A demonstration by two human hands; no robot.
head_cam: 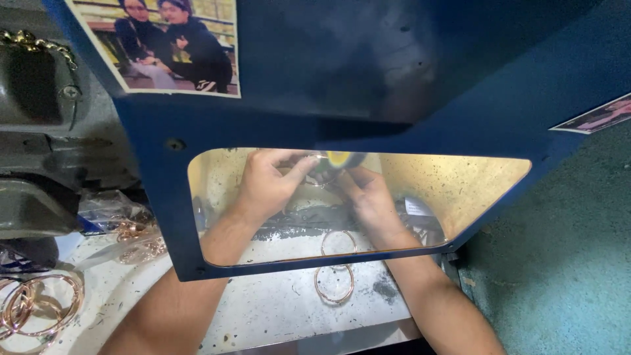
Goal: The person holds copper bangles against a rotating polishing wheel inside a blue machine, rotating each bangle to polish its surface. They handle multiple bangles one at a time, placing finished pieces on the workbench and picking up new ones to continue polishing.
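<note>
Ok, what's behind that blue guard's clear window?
Behind the blue guard, both hands, left hand and right hand, meet at a yellow-tipped wheel. A bangle lies below. Whatever they're gripping is hidden by fingers.

Jewellery workshop: blue machine guard [368, 79], loose bangles [39, 306].

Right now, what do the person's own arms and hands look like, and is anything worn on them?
Both forearms are bare, with no sleeves in view. The left hand and right hand show no gloves, and no rings or watch can be made out through the clear window of the blue guard.
</note>
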